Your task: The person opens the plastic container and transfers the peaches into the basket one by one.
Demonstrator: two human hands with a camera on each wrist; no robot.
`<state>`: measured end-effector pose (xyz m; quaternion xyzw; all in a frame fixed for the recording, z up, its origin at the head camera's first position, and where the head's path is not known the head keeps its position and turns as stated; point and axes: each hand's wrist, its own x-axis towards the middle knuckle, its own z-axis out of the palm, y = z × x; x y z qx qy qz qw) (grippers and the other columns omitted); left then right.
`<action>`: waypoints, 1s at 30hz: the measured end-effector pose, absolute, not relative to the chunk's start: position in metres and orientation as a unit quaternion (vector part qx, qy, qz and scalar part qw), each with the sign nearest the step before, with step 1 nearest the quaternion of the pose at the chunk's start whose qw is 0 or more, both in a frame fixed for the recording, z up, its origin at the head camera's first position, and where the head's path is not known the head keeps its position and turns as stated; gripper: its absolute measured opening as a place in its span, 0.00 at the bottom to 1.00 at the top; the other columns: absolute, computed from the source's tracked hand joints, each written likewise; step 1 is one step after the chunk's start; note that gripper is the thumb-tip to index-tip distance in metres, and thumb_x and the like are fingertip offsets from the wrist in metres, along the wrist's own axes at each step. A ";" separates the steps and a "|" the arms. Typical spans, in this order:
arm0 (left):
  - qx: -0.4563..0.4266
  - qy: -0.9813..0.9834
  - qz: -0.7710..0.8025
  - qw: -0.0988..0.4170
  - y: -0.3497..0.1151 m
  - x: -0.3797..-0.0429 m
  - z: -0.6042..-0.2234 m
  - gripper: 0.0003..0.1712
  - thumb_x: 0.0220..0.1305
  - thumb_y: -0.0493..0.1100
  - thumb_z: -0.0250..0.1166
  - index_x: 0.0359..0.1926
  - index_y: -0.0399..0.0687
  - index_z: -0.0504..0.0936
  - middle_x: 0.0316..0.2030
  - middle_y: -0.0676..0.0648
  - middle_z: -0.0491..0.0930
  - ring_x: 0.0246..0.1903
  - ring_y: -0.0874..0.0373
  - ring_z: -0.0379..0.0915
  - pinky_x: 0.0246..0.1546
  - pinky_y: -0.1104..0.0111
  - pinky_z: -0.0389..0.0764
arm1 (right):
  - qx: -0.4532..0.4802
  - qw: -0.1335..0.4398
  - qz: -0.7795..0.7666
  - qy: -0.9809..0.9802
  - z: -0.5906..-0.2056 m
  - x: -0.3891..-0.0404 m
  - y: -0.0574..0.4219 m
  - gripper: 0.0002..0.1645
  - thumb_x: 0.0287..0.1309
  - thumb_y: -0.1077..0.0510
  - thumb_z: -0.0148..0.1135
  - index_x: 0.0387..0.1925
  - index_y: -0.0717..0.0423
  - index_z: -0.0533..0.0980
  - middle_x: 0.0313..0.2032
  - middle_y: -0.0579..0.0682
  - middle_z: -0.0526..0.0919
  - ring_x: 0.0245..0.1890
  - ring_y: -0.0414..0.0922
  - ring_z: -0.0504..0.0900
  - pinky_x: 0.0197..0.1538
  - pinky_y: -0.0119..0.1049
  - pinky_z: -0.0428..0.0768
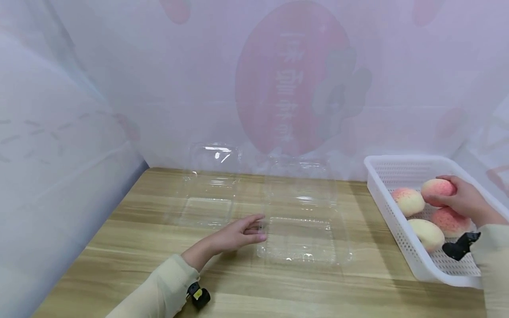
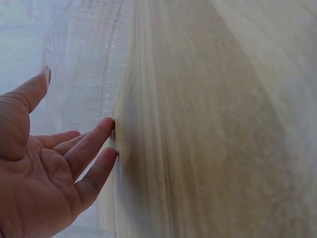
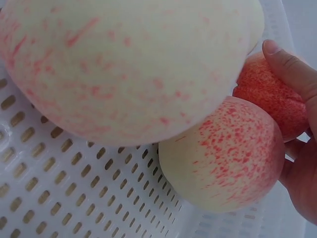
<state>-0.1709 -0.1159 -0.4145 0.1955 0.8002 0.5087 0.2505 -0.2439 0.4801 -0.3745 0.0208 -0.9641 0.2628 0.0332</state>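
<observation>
In the head view, my right hand [image 1: 469, 201] grips a pink-and-cream peach [image 1: 437, 187] at the far side of a white perforated basket [image 1: 391, 225]. Thumb and fingers lie on opposite sides of this red-flecked peach [image 3: 270, 94] in the right wrist view. Several other peaches [image 1: 408, 203] sit close beside it. My left hand [image 1: 240, 234] is at the left edge of a clear plastic clamshell box [image 1: 300, 240], which stands with its lid raised. The left wrist view has the thumb at the box's rim [image 2: 48, 74] and the loosely extended fingers low along its side.
A second clear clamshell box [image 1: 207, 212], lid also up, stands to the left and farther back on the wood-grain table [image 1: 131, 247]. Behind the table hangs a pale printed cloth [image 1: 191, 88], with more cloth at both sides. A small black camera [image 1: 199, 296] is on each wrist.
</observation>
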 end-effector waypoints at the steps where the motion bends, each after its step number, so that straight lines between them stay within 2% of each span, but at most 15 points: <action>1: 0.197 0.799 0.509 0.251 -0.116 -0.171 -0.415 0.43 0.71 0.51 0.62 0.77 0.39 0.53 0.72 0.35 0.62 0.70 0.39 0.63 0.70 0.48 0.66 | 0.021 0.032 0.261 -0.965 -0.374 -0.244 0.480 0.44 0.61 0.50 0.68 0.64 0.75 0.59 0.52 0.79 0.70 0.29 0.17 0.63 0.29 0.22 0.72; 6: 0.200 0.797 0.510 0.252 -0.115 -0.172 -0.415 0.44 0.71 0.51 0.62 0.77 0.38 0.52 0.72 0.34 0.62 0.70 0.38 0.62 0.70 0.49 0.66 | 0.031 0.019 0.251 -0.967 -0.374 -0.245 0.480 0.42 0.63 0.50 0.66 0.63 0.76 0.59 0.53 0.79 0.70 0.31 0.15 0.62 0.30 0.21 0.70; 7: 0.201 0.798 0.510 0.251 -0.115 -0.173 -0.415 0.44 0.71 0.52 0.62 0.77 0.38 0.52 0.72 0.34 0.62 0.70 0.38 0.62 0.70 0.49 0.66 | 0.033 0.013 0.248 -0.968 -0.374 -0.245 0.481 0.42 0.63 0.50 0.65 0.63 0.76 0.58 0.52 0.79 0.70 0.32 0.18 0.66 0.32 0.23 0.72; 9: 0.201 0.798 0.509 0.251 -0.115 -0.172 -0.416 0.44 0.71 0.52 0.61 0.77 0.38 0.52 0.72 0.34 0.62 0.70 0.38 0.62 0.70 0.48 0.66 | 0.037 0.003 0.238 -0.971 -0.374 -0.244 0.482 0.39 0.65 0.51 0.63 0.62 0.77 0.59 0.51 0.79 0.71 0.33 0.22 0.68 0.32 0.24 0.72; 12: 0.199 0.800 0.508 0.251 -0.115 -0.172 -0.415 0.43 0.71 0.51 0.61 0.77 0.38 0.52 0.72 0.34 0.62 0.70 0.38 0.62 0.70 0.48 0.66 | 0.040 -0.036 0.235 -0.971 -0.375 -0.243 0.484 0.37 0.68 0.52 0.60 0.61 0.78 0.59 0.50 0.78 0.72 0.35 0.34 0.75 0.34 0.26 0.74; 16: 0.198 0.802 0.505 0.251 -0.114 -0.173 -0.415 0.43 0.71 0.51 0.61 0.77 0.39 0.52 0.72 0.35 0.62 0.70 0.39 0.62 0.70 0.48 0.66 | 0.038 -0.060 0.235 -0.969 -0.375 -0.241 0.485 0.36 0.69 0.53 0.58 0.61 0.79 0.57 0.51 0.79 0.71 0.38 0.44 0.78 0.35 0.26 0.73; 20: 0.196 0.802 0.505 0.251 -0.114 -0.174 -0.415 0.44 0.71 0.52 0.62 0.77 0.39 0.52 0.72 0.35 0.62 0.70 0.39 0.62 0.70 0.48 0.66 | 0.047 -0.056 0.227 -0.971 -0.375 -0.242 0.486 0.38 0.68 0.53 0.61 0.62 0.80 0.58 0.52 0.81 0.71 0.36 0.34 0.75 0.35 0.23 0.71; 23: 0.196 0.803 0.503 0.251 -0.114 -0.175 -0.414 0.44 0.70 0.52 0.62 0.77 0.40 0.52 0.72 0.35 0.63 0.70 0.39 0.63 0.70 0.49 0.66 | 0.057 -0.060 0.224 -0.971 -0.376 -0.243 0.487 0.37 0.67 0.53 0.62 0.61 0.78 0.61 0.50 0.79 0.73 0.34 0.26 0.69 0.34 0.20 0.71; 25: 0.196 0.804 0.502 0.251 -0.113 -0.175 -0.414 0.44 0.70 0.52 0.62 0.77 0.40 0.52 0.72 0.35 0.63 0.70 0.39 0.63 0.70 0.48 0.66 | 0.064 -0.059 0.221 -0.971 -0.377 -0.243 0.488 0.36 0.66 0.53 0.63 0.60 0.77 0.63 0.49 0.77 0.75 0.33 0.24 0.68 0.34 0.21 0.71; 30: 0.196 0.803 0.503 0.253 -0.113 -0.175 -0.414 0.44 0.71 0.52 0.62 0.77 0.39 0.52 0.72 0.35 0.62 0.70 0.38 0.63 0.70 0.48 0.66 | 0.064 -0.072 0.221 -0.971 -0.377 -0.243 0.486 0.38 0.65 0.50 0.64 0.61 0.76 0.63 0.48 0.75 0.77 0.34 0.27 0.71 0.34 0.23 0.74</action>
